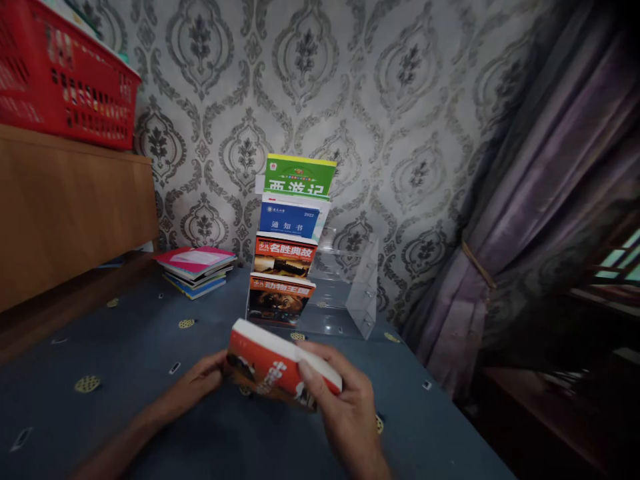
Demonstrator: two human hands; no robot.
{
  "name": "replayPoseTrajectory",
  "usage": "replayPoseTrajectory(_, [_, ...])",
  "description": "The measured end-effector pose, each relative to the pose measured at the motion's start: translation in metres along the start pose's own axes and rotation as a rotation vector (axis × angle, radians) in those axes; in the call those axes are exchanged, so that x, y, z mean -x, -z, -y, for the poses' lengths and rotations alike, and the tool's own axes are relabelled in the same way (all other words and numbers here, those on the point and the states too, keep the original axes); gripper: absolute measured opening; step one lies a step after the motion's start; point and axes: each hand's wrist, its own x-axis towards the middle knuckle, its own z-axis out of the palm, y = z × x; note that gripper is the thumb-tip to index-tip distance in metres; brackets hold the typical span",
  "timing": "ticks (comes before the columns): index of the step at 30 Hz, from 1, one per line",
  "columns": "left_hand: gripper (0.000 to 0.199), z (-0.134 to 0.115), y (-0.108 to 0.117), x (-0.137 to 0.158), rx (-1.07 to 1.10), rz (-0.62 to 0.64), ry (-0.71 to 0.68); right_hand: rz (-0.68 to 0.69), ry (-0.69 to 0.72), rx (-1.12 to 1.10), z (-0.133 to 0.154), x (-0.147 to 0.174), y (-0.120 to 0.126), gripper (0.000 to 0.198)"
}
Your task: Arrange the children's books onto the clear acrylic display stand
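Note:
A thick book (pixel 270 377) with a red-orange cover and white page edges is held tilted above the table, in front of the rack. My right hand (pixel 350 400) grips its right end, thumb on the cover and fingers behind the pages. At the book's left end, my left hand (pixel 207 375) pinches the edge; its fingertips are partly hidden. Behind stands a clear tiered rack (pixel 363 293). In its left column sit a green book (pixel 300 177), a blue booklet (pixel 287 221), a red-and-black book (pixel 283 259) and an orange-and-black book (pixel 280 300), one above another.
A stack of books (pixel 197 267) lies at the back left of the dark cloth-covered table (pixel 135 353). A wooden cabinet (pixel 75 213) bears a red basket (pixel 75 80) at the left. Patterned wallpaper rises behind, and a tied purple curtain (pixel 465 267) hangs at the right.

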Motion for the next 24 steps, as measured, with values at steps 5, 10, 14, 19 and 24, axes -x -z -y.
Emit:
replayPoseTrajectory(5, [0.054, -0.011, -0.001, -0.002, 0.154, 0.029, 0.044, -0.189, -0.256, -0.348, 0.001, -0.013, -0.003, 0.044])
replayPoseTrajectory(10, [0.056, -0.017, 0.015, -0.002, 0.216, -0.255, 0.123, -0.287, -0.380, -0.582, -0.003, -0.019, -0.009, 0.050])
replayPoseTrajectory(14, [0.063, -0.021, 0.032, 0.000, 0.074, -0.288, 0.225, -0.184, -0.471, -0.548, -0.037, -0.014, -0.015, 0.053])
replayPoseTrajectory(19, [0.056, -0.015, 0.041, 0.005, -0.518, -0.287, 0.178, 0.073, -0.500, -0.115, -0.083, 0.002, -0.013, 0.040])
replayPoseTrajectory(24, [0.044, -0.007, 0.039, 0.006, -0.886, -0.290, 0.184, 0.262, 0.002, 0.592, -0.082, 0.006, -0.022, 0.016])
